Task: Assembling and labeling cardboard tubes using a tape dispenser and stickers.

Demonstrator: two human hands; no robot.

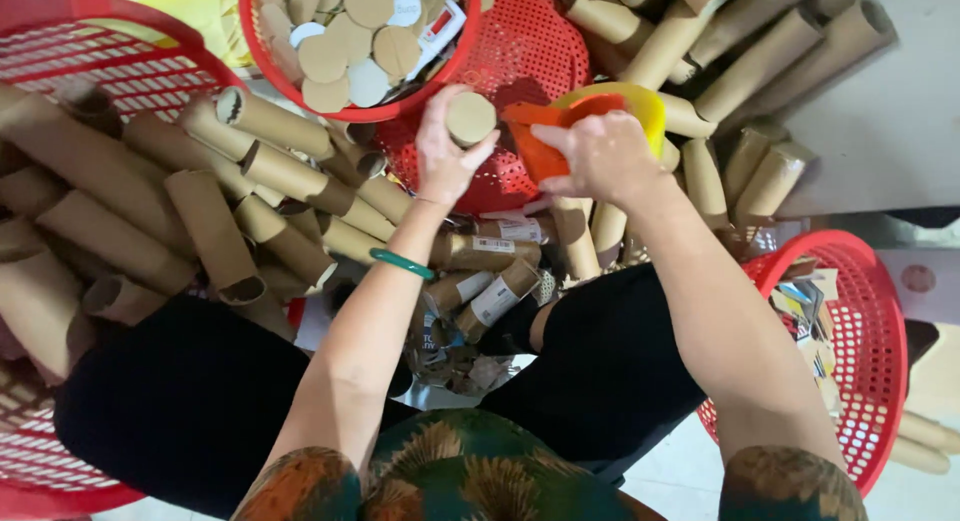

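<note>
Both hands (apart): left point(445, 151) holds tube point(471, 118) end-on, facing camera

We are in a small hand-work shop or home workshop, sitting low over the floor. Heaps of brown cardboard tubes point(215, 231) crowd around us, red plastic mesh baskets point(860, 321) stand on every side, and one basket point(440, 76) holds a pile of round cardboard discs point(345, 51). Paper scraps point(455, 366) litter the pale tiled floor point(690, 471) between our knees.
</note>
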